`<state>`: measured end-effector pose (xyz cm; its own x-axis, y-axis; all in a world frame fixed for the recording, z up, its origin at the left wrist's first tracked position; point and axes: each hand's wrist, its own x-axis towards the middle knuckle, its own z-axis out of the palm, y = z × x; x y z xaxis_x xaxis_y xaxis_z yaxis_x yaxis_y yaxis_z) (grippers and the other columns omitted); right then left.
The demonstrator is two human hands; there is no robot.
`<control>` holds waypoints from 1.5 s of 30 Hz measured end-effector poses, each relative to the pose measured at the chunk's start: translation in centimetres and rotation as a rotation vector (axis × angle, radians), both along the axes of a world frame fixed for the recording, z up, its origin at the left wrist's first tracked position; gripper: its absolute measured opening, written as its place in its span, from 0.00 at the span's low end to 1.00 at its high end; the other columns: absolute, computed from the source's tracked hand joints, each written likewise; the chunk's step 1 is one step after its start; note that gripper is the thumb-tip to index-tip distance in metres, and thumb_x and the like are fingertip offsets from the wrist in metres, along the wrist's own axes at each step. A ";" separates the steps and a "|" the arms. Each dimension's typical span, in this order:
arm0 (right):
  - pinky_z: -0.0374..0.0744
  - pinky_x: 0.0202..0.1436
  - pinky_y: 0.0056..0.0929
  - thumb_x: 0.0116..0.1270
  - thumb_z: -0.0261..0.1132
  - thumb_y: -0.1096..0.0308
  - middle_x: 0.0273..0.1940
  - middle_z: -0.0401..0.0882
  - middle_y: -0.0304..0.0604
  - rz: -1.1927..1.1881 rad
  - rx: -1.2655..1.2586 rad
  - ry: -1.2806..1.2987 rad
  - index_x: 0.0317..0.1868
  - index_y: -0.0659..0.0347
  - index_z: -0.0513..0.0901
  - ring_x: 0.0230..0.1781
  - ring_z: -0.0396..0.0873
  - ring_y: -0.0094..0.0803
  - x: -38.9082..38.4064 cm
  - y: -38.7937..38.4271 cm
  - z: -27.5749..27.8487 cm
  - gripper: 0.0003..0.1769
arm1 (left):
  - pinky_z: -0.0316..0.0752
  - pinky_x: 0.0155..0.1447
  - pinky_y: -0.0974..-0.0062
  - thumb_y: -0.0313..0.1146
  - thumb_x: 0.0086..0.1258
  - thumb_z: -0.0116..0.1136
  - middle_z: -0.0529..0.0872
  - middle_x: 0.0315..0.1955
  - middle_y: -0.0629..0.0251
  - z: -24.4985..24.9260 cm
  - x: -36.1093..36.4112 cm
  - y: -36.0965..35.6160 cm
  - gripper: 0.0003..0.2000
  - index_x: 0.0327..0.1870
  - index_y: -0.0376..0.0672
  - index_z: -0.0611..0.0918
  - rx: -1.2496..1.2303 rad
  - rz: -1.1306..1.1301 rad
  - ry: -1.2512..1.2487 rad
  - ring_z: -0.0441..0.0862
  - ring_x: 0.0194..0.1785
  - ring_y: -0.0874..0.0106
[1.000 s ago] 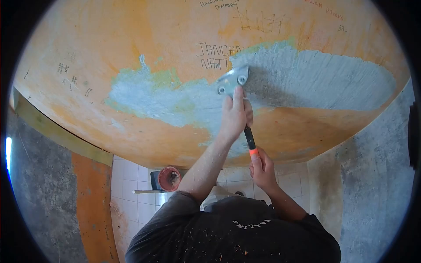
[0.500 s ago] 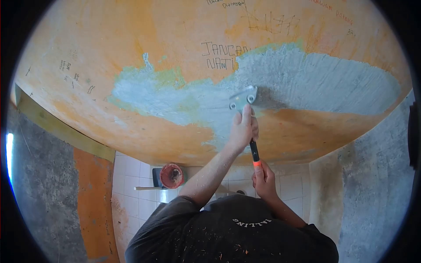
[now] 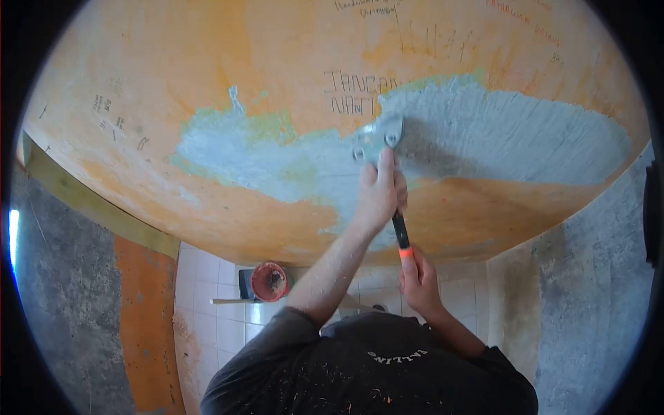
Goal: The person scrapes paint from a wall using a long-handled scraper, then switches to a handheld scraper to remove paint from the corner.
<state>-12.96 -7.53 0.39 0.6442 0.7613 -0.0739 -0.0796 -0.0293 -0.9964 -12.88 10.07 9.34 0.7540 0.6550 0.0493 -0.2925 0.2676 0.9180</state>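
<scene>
A wide metal scraper (image 3: 377, 138) lies with its blade against the orange-painted wall (image 3: 290, 41), on the bared grey-blue patch (image 3: 512, 131). My left hand (image 3: 379, 194) is wrapped round the upper part of its black handle, just below the blade, with the thumb pointing up. Lower down, my right hand (image 3: 419, 282) grips the handle's end by the orange band. Pale dust covers my left forearm. Handwritten letters on the wall stand just above and left of the blade.
On the tiled floor below the wall stands a red bucket (image 3: 269, 281), with a dark tray (image 3: 246, 285) and a pale stick (image 3: 232, 301) beside it. Grey, partly orange side walls rise at left and right.
The scraper and my left hand have moved up the wall and slightly left. My right hand has shifted only slightly and keeps its grip.
</scene>
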 end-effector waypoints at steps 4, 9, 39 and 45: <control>0.62 0.19 0.17 0.80 0.51 0.56 0.21 0.63 0.28 0.008 0.062 -0.018 0.63 0.60 0.73 0.16 0.61 0.14 -0.4 1.0 0.9 0.20 | 0.62 0.21 0.77 0.55 0.82 0.38 0.61 0.14 0.75 1.7 -0.6 0.6 0.19 0.41 0.47 0.67 0.019 -0.032 -0.033 0.60 0.15 0.79; 0.62 0.18 0.17 0.81 0.50 0.56 0.20 0.64 0.28 -0.008 -0.012 0.092 0.61 0.60 0.73 0.15 0.61 0.15 -1.0 -0.8 -1.9 0.19 | 0.63 0.21 0.76 0.54 0.82 0.39 0.61 0.14 0.75 -3.0 0.1 -0.6 0.18 0.42 0.47 0.67 -0.072 -0.084 0.100 0.61 0.15 0.79; 0.67 0.30 0.22 0.71 0.65 0.53 0.23 0.70 0.31 0.125 -0.153 -0.047 0.63 0.65 0.77 0.25 0.66 0.18 -2.8 -2.8 -2.6 0.28 | 0.58 0.27 0.76 0.58 0.81 0.37 0.59 0.19 0.75 -7.3 -6.6 0.4 0.20 0.41 0.51 0.70 -0.410 -0.180 -0.200 0.57 0.20 0.79; 0.69 0.32 0.23 0.70 0.66 0.53 0.25 0.72 0.35 0.055 -0.214 -0.083 0.62 0.65 0.77 0.26 0.68 0.19 -3.0 -5.2 -4.4 0.28 | 0.56 0.27 0.77 0.60 0.80 0.36 0.59 0.18 0.76 -9.5 -5.3 -2.0 0.21 0.41 0.52 0.70 -0.424 -0.191 -0.118 0.57 0.20 0.79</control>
